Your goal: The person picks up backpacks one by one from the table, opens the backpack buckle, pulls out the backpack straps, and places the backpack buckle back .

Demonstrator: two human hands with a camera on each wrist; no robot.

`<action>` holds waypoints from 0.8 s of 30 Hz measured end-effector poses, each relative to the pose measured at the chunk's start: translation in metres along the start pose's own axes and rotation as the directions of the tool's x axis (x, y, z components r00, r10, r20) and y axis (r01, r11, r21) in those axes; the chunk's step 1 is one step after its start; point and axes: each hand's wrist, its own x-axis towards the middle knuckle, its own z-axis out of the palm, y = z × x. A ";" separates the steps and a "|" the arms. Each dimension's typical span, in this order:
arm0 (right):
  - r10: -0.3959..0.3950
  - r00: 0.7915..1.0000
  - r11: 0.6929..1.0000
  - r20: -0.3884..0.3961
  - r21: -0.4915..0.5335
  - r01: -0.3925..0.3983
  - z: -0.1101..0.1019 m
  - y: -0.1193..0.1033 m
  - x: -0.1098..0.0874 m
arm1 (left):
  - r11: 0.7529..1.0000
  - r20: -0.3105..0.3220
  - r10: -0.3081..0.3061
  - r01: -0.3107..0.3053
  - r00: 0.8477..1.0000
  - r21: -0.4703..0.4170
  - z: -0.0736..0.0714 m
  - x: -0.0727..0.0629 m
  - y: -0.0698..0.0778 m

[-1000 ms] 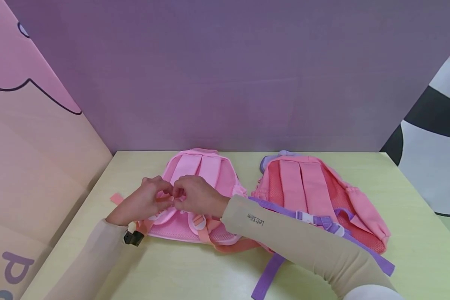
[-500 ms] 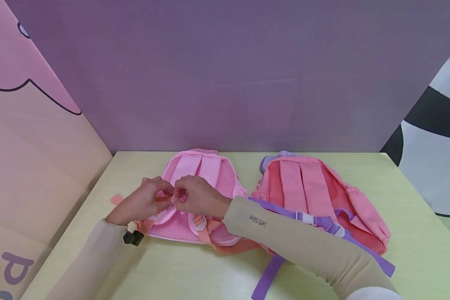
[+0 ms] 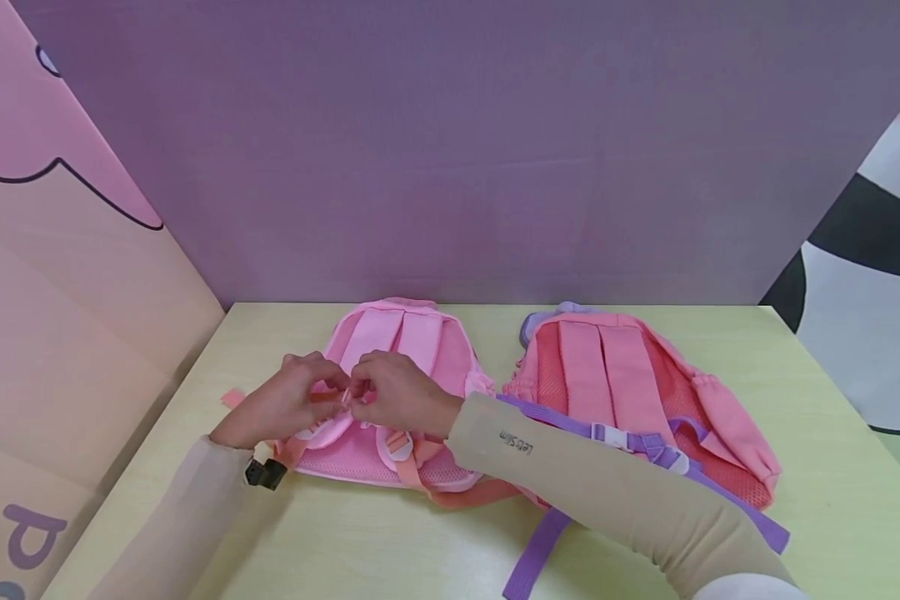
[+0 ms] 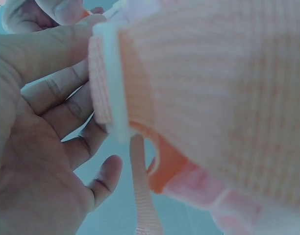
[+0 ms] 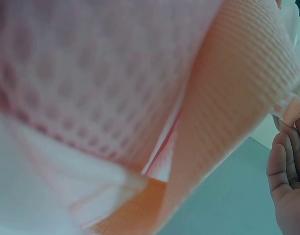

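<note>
A light pink backpack (image 3: 450, 342) lies with its shoulder straps up. Over its left strap, my left hand (image 3: 288, 406) pinches a white plastic buckle (image 4: 113, 83) with its thumb and forefinger. Ribbed orange webbing (image 4: 140, 73) passes through that buckle, filling much of the left wrist view. My right hand (image 3: 401, 392) meets the left one fingertip to fingertip, its thumb and forefinger pinching a small piece of the orange strap (image 4: 87, 13). Most of this piece is hidden by the fingers. The right wrist view is largely covered by pink mesh (image 5: 91, 78) and orange webbing (image 5: 228, 98).
To the right lies a coral backpack (image 3: 622, 375) with purple straps (image 3: 540, 550) and white buckles (image 3: 609, 434). My right sleeve (image 3: 592, 479) crosses in front of it. An orange strap (image 3: 465, 497) trails between the bags on the pale table (image 3: 390, 550). A purple panel (image 3: 450, 150) stands behind.
The right hand has shifted very slightly to the right, and a sliver of pale material shows between the fingertips. The left hand and both backpacks stay practically where they were.
</note>
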 end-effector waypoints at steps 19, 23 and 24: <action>-0.038 0.999 0.999 0.002 -0.013 0.038 0.000 0.001 -0.002 | 1.000 0.022 -0.024 0.023 0.999 0.015 0.000 0.000 0.001; -0.033 0.999 0.999 -0.001 -0.012 0.033 0.000 0.001 -0.003 | 1.000 0.020 -0.022 0.021 1.000 0.008 -0.001 0.000 0.002; -0.025 1.000 1.000 0.003 -0.005 0.025 0.001 0.001 -0.003 | 1.000 0.021 -0.022 0.022 1.000 0.008 -0.001 0.000 0.002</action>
